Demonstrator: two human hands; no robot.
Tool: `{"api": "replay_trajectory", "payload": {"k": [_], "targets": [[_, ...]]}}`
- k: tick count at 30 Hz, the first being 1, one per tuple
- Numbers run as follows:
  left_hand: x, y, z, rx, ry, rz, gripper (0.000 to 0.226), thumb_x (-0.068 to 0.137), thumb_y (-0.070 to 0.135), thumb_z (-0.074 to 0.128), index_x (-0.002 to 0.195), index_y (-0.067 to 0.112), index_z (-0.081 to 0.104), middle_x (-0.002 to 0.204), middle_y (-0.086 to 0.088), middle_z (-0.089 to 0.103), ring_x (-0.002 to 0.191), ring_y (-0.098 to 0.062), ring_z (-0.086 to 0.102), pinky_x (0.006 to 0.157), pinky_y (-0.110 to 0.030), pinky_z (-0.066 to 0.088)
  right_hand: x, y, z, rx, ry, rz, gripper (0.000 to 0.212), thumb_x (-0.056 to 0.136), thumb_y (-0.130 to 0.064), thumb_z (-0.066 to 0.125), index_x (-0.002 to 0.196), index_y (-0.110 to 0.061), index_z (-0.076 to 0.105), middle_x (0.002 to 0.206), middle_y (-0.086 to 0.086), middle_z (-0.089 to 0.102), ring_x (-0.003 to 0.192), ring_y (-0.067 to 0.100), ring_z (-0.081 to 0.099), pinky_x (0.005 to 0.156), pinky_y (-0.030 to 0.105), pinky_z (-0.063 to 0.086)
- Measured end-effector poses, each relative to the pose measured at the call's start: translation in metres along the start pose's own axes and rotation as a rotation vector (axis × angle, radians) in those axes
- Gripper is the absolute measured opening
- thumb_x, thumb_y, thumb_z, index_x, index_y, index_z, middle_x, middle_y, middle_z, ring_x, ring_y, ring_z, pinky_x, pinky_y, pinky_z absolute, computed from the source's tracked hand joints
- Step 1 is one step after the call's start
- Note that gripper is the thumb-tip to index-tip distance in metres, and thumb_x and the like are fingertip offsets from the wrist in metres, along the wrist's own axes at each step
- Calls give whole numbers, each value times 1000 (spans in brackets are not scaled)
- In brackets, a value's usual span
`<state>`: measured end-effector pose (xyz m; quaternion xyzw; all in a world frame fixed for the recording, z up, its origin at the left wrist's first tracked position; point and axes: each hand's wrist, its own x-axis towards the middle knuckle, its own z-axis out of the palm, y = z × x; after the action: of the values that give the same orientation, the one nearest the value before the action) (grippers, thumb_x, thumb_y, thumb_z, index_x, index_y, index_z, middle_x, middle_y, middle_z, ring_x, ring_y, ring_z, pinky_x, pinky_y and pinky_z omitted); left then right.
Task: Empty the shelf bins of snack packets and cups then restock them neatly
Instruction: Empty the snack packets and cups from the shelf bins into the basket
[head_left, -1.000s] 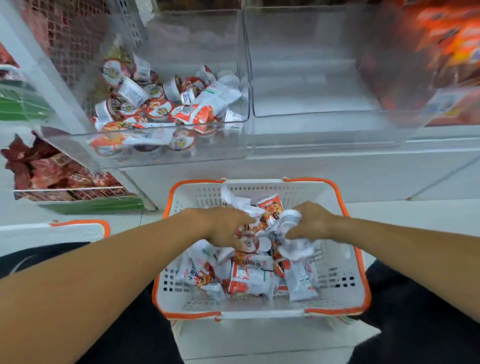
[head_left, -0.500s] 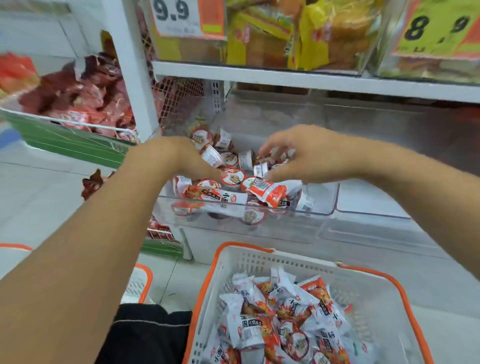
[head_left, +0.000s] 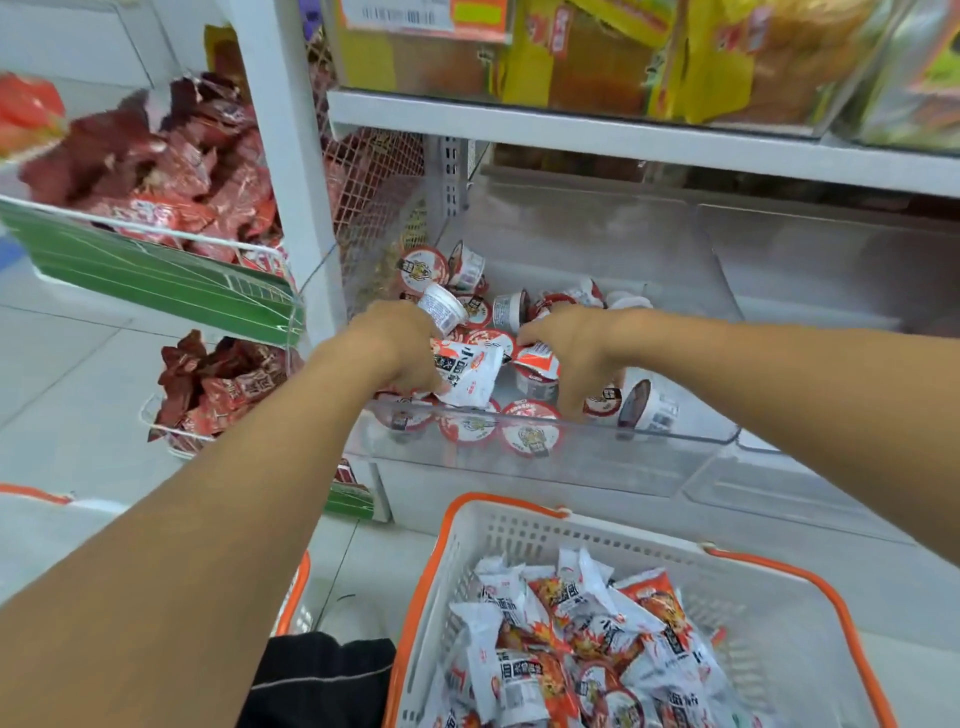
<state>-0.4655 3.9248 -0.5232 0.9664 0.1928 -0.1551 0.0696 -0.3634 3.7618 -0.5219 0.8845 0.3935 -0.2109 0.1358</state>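
Observation:
A clear shelf bin (head_left: 571, 460) holds several small red-and-white cups (head_left: 530, 431) and a few snack packets. My left hand (head_left: 400, 348) is inside it, closed on a white snack packet (head_left: 472, 374), and a white cup (head_left: 441, 310) lies against its fingers. My right hand (head_left: 571, 353) is next to it, thumb pressed on an orange-and-white packet (head_left: 537, 361), fingers reaching down among the cups. Below the bin stands a white basket with an orange rim (head_left: 519, 525), filled with several packets and cups (head_left: 571, 649).
To the right a second clear bin (head_left: 810, 270) holds nothing I can see. A white shelf post (head_left: 291, 171) stands left of the bin, with wire baskets of dark red packets (head_left: 171, 171) beyond it. Another orange-rimmed basket (head_left: 296, 597) sits at lower left.
Both hands rose out of the basket with items and went to the shelf bin; they now sit lower among the cups. The view tilted up from basket to shelf.

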Motion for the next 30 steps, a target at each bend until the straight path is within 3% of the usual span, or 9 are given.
{"api": "replay_trajectory", "payload": {"k": [6,8,11,14,18,21,24,26,30], "targets": [[2,-6,4,-139,120,-21,57,82,38,78,129,9,62,127,-10,61,115,-29,57,96,-38,51,-7,1,-9,196,119,-2,101,64,-22,89,150,-26,36,144,2,47,121,26,54,88,31,52],[-4,-4,0,-232,166,4,55,81,37,79,125,8,63,129,-11,61,118,-31,57,97,-39,49,-19,3,-17,365,160,15,96,61,-18,89,144,-30,43,131,1,54,103,23,61,79,42,61],[-20,0,-18,-436,262,46,32,76,32,85,96,10,73,102,-12,72,88,-28,66,74,-34,53,-47,6,-29,556,258,-8,82,54,-15,91,123,-35,53,113,2,60,89,21,66,66,44,63],[-48,12,-38,-523,343,177,21,73,33,86,80,18,73,70,-1,70,59,-17,64,57,-28,50,-97,12,-35,562,443,-59,75,48,-21,92,112,-36,57,102,-12,64,88,10,65,71,32,58],[-102,40,-44,-620,299,425,20,72,38,86,81,25,73,66,2,71,55,-14,65,48,-27,47,-191,24,-19,644,534,-210,74,45,-17,95,108,-34,61,95,-16,67,78,-7,61,67,8,46],[-122,65,-25,-525,107,596,23,73,38,85,83,23,72,66,1,70,55,-11,65,53,-27,51,-233,41,28,807,381,-288,75,45,-15,97,107,-36,62,95,-11,68,79,1,64,68,16,53],[-116,95,28,-234,-105,676,21,78,39,81,85,23,69,72,8,69,67,-4,62,64,-25,48,-232,50,111,1002,17,-180,75,52,-4,96,113,-31,62,99,-5,69,81,12,70,66,30,58],[-105,115,79,-148,-249,675,23,84,36,76,102,23,68,94,6,69,87,-13,62,75,-27,47,-217,51,171,1024,-191,7,85,54,-8,95,124,-35,55,124,-4,61,88,21,71,70,42,61],[-100,141,148,-154,-392,628,51,92,21,68,139,15,49,140,-8,50,121,-25,51,97,-27,41,-186,53,255,800,-366,216,105,64,-11,89,152,-30,33,154,-4,36,82,13,67,62,29,55]]}}
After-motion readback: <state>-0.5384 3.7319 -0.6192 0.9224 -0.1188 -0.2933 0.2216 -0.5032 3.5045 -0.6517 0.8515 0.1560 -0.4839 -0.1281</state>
